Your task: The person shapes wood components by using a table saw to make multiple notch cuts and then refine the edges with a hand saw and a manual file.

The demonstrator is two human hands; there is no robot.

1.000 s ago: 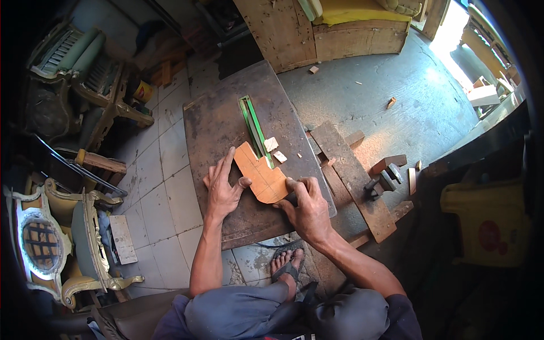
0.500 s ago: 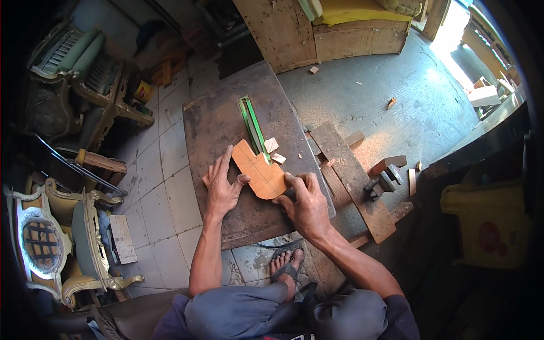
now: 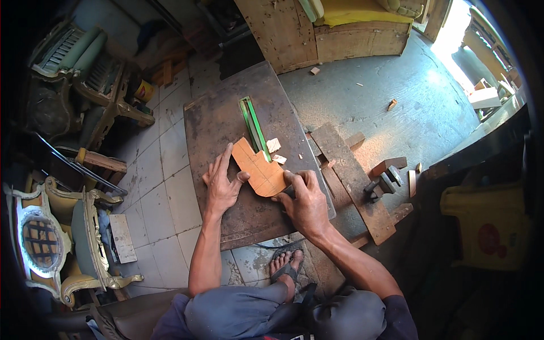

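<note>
While both of our hands are at the counter (image 3: 209, 124), we record one flat orange-brown wooden piece (image 3: 258, 168) on its top, marked with thin dark lines, at the near end of a green-edged slot (image 3: 256, 127). The notch in the piece's upper right side sits at that end of the slot. Left hand (image 3: 222, 184): fingers and thumb spread, index fingertip and thumb at the piece's left edge. Right hand (image 3: 306, 198): thumb and bent fingers pinching the piece's right end. Two pale offcuts (image 3: 273, 145) lie just right of the slot, the lower one close to the piece.

Containers: we count two. A yellow plastic container (image 3: 481, 221) is at the far right, a red mark on its side; its contents we cannot tell (deep shadow blurs its outline). A smaller yellow pail (image 3: 145, 90) is at the left, beside a worn chair frame (image 3: 113, 99); what it holds we cannot tell either.

Right of the counter we note a weathered plank (image 3: 345, 170), with a dark metal tool (image 3: 388, 181) near its lower end. At the left is a carved oval frame (image 3: 35, 211). Below the counter's near edge, a sandalled foot (image 3: 281, 262) rests between our forearms.
</note>
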